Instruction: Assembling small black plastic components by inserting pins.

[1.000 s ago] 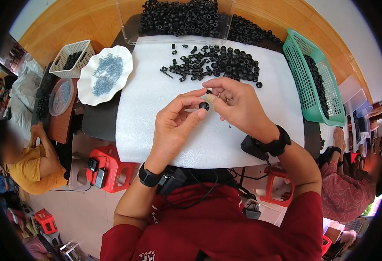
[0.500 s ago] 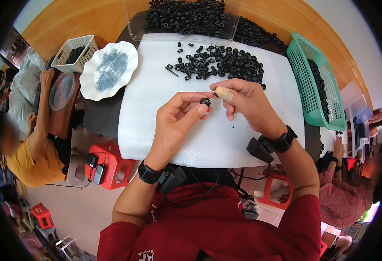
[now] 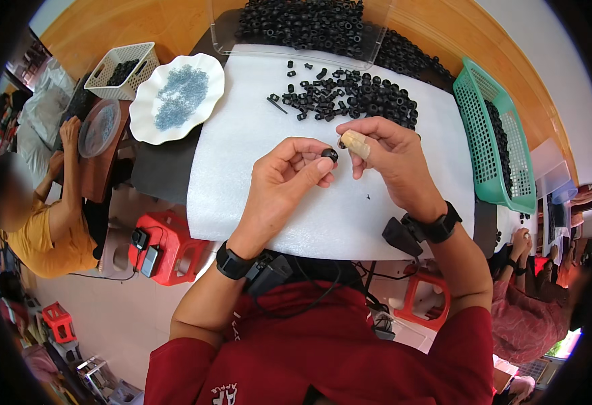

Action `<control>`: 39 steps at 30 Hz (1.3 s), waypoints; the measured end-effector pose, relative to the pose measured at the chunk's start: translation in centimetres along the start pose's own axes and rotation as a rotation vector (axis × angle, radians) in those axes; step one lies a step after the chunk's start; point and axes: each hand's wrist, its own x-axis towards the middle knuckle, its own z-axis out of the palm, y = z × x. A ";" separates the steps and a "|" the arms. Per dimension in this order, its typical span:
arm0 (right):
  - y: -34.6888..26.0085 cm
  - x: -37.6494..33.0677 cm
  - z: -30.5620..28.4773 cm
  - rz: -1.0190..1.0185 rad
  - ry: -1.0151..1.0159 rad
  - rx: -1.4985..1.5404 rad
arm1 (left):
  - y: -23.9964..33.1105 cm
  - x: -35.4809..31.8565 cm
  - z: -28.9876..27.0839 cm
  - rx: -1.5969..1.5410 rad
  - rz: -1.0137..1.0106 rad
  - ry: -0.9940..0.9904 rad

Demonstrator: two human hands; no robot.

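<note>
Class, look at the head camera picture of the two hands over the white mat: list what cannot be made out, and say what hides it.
- Small black ring in the left hand: too small to show its detail; fingertips cover part of it.
- Right hand: what its grip pinches, if anything, is hidden behind its covered fingertip.
- Clear tray of black parts: cut off by the top edge.
- Green basket: its contents are screened by its mesh wall.

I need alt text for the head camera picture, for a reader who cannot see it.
Seen from above, a person's left hand pinches a small black ring while the right hand, one finger wrapped in tape, is close beside it, over a white foam sheet. A loose pile of black rings lies further back, and a green basket stands to the right.
</note>
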 end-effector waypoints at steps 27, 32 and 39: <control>0.6 -1.1 0.9 -0.187 -0.035 -0.158 | -0.5 0.0 -0.3 -0.048 0.024 -0.007; 0.3 -1.1 0.8 -0.160 -0.039 -0.131 | -0.5 0.0 -0.3 -0.055 0.025 -0.007; 0.6 -1.1 0.9 -0.171 -0.052 -0.181 | -0.5 0.0 -0.2 -0.039 0.026 -0.009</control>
